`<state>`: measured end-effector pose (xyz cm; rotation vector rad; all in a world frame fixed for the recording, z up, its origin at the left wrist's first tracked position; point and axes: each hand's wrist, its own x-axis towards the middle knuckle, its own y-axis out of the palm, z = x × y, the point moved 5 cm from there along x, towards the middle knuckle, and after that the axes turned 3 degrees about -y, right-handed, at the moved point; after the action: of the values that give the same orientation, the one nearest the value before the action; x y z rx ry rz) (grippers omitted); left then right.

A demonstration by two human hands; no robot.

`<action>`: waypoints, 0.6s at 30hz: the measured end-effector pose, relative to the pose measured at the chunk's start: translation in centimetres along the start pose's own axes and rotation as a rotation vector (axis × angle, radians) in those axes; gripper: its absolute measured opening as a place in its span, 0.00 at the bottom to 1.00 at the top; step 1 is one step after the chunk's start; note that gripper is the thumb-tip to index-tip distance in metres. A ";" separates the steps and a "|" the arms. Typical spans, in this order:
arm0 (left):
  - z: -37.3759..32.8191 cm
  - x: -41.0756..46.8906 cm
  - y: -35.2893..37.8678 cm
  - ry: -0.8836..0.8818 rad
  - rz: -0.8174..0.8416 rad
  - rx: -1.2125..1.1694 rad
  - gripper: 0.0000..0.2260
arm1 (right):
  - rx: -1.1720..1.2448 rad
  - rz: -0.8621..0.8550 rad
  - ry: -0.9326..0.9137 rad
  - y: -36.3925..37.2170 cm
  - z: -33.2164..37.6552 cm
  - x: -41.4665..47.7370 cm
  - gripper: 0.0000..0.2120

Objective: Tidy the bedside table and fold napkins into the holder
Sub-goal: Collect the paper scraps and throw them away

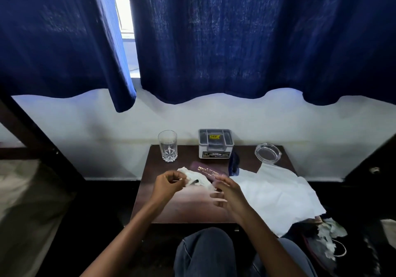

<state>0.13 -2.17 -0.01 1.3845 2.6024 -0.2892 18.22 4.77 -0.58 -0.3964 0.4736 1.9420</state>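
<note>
A crumpled white napkin is held above the dark wooden bedside table. My left hand pinches its left end. My right hand pinches its right end, the other fingers spread loosely. Behind the napkin lies a maroon folder with gold lettering. A grey plastic napkin holder stands at the back of the table against the wall. Several flat white napkins spread over the table's right side and hang past its front edge.
A cut-glass tumbler stands at the back left and a glass ashtray at the back right. A dark blue object lies beside the holder. Blue curtains hang above. A bag with crumpled paper sits on the floor to the right.
</note>
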 end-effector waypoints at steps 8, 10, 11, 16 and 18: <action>-1.4 -2.8 4.6 0.081 0.234 0.219 0.12 | -0.073 0.157 -0.114 -1.0 2.9 -2.6 0.11; -1.6 -3.2 5.4 0.082 0.241 0.231 0.12 | -0.112 0.116 -0.146 -2.3 3.1 -3.2 0.09; -1.7 -3.1 5.5 0.080 0.215 0.228 0.11 | -0.106 0.080 -0.160 -3.2 3.2 -3.4 0.09; -2.4 -3.2 7.6 0.070 0.133 0.127 0.11 | -0.011 -0.075 -0.205 -8.1 3.4 -3.8 0.10; -2.6 -3.6 10.7 0.056 0.213 0.113 0.09 | -0.012 -0.092 -0.217 -9.0 3.4 -3.7 0.10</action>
<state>10.89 1.47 2.47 1.7153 2.4870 -0.3750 27.76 6.87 2.79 -0.2084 0.2979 1.8737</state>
